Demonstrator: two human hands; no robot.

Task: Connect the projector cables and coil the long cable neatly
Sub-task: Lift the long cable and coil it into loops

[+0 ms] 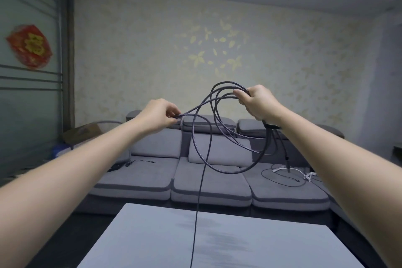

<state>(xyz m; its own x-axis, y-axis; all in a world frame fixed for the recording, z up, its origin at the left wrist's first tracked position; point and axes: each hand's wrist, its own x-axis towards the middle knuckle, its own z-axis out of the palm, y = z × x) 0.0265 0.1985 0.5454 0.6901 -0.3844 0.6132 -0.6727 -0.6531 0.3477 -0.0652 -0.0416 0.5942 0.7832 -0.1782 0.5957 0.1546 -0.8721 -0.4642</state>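
Overhead, our right hand point(255, 102) grips the long cable point(196, 146) coils; our left hand point(159, 114) pinches one strand. Its lower run leaves view at the near table point(139, 237) edge.

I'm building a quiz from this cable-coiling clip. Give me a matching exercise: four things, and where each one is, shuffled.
Things:
1. left hand
2. right hand
3. white cable
4. red decoration

Places:
A. on the glass panel at far left
B. lying on the sofa's right seat
C. gripping the gathered loops
D. pinching a single strand of the long cable

Pairs: 1-D, 2-C, 3-B, 4-A
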